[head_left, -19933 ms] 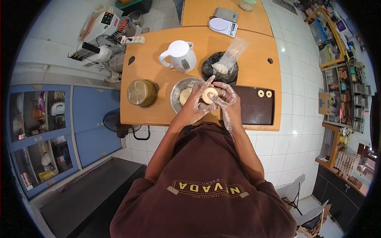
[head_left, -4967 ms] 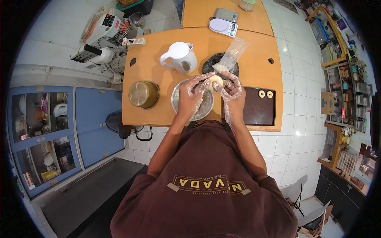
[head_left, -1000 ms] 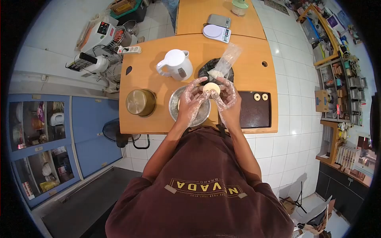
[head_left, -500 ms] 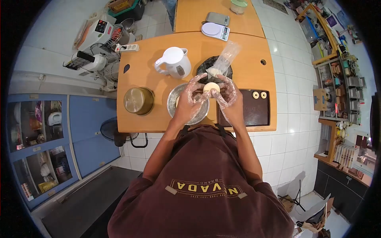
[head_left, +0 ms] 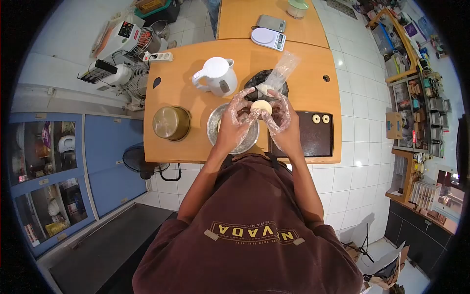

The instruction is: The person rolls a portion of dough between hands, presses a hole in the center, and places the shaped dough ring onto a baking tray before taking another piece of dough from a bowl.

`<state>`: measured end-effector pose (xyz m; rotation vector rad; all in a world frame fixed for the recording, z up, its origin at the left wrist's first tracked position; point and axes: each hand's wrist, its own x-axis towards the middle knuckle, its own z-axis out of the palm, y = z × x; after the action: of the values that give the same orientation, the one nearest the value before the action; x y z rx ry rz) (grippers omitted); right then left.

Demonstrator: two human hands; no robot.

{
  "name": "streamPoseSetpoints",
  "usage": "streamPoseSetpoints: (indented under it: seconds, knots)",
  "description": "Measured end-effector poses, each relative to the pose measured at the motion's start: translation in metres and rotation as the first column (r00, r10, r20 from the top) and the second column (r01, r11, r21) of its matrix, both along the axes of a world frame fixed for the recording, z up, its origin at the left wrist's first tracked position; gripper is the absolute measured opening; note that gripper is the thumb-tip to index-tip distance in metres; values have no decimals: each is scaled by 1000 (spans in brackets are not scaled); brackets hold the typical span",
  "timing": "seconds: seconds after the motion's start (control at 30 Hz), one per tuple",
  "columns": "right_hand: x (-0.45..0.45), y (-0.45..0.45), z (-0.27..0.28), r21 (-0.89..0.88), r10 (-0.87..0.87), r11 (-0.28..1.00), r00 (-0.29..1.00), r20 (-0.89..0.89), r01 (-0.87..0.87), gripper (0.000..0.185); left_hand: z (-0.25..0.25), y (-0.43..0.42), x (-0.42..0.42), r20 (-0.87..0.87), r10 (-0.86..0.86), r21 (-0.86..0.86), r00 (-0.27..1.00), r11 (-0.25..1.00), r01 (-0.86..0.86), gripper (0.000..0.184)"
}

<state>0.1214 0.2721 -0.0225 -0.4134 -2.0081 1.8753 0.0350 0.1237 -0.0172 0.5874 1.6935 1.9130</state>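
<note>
A round, pale piece of dough (head_left: 261,106) is held up between my two hands. My left hand (head_left: 236,122), dusted with flour, grips its left side with thumb and fingers curved around it. On the other side my floury right hand (head_left: 284,120) holds it the same way, both thumbs meeting at the near edge. Below my left hand is a metal bowl (head_left: 213,126), partly covered by the hand. A dark baking tray (head_left: 308,139) lies to the right, with two small dough rings (head_left: 320,118) at its far right corner.
Beyond my hands lie a clear plastic bag (head_left: 285,68) with flour and a black plastic bag (head_left: 255,81). A white electric kettle (head_left: 216,76) and a metal pot (head_left: 171,123) stand to the left. Kitchen scales (head_left: 268,38) lie at the back of the wooden table (head_left: 181,61).
The hands stay almost in place around the dough, with only slight finger movement. The whole view has shifted a little.
</note>
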Motion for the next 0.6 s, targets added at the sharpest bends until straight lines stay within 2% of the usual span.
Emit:
streamPoseSetpoints:
  seconds: [0.13, 0.23, 0.33, 0.43, 0.6]
  knots:
    - [-1, -5, 2, -35, -61, 998, 998, -25, 61, 56, -6, 0, -1, -48, -10, -31, 999, 999, 9, 64]
    - [2, -5, 3, -66, -31, 997, 1000, -4, 31, 57, -11, 0, 0, -109, 7, -16, 994, 1000, -9, 65]
    - [3, -2, 10, 43, 14, 999, 1000, 18, -15, 57, -10, 3, 4, -126, 42, 18, 991, 999, -40, 67]
    - [2, 1, 14, 63, 31, 998, 999, 15, -32, 58, -7, 3, 8, -137, 63, 26, 989, 998, -59, 67]
    - [0, 1, 10, -4, -16, 1000, 998, -65, 16, 59, -8, -2, 7, -185, 9, -5, 983, 1000, -11, 66]
